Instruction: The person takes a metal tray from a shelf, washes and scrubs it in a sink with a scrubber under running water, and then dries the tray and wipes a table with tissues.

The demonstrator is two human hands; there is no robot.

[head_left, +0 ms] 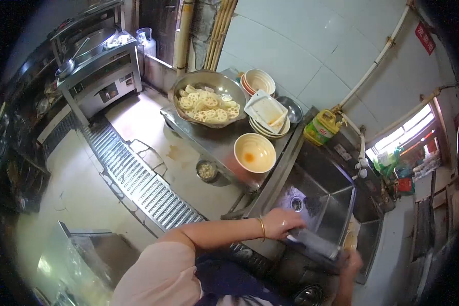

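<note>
Over the near edge of the sink [311, 173], a broad grey blade, apparently a cleaver [316, 244], is held between my two hands and blurred by motion. My right hand [351, 261] is closed at its right end, where the handle is hidden in my fingers. My left hand [284, 223], with a gold bangle at the wrist, has its fingers curled against the blade's left end. Beneath my hands, the steel basin has a round drain [296, 204]. Beyond my left hand, a cream bowl [255, 153] with orange residue stands on the steel counter [204, 137].
A large steel basin of sliced lotus root [209, 104] stands on the counter, beside stacked bowls [259, 81] and plates with a white tray [266, 111]. A yellow detergent jug [322, 126] and tap [361, 169] are behind the sink. A small pot [206, 171] sits lower down.
</note>
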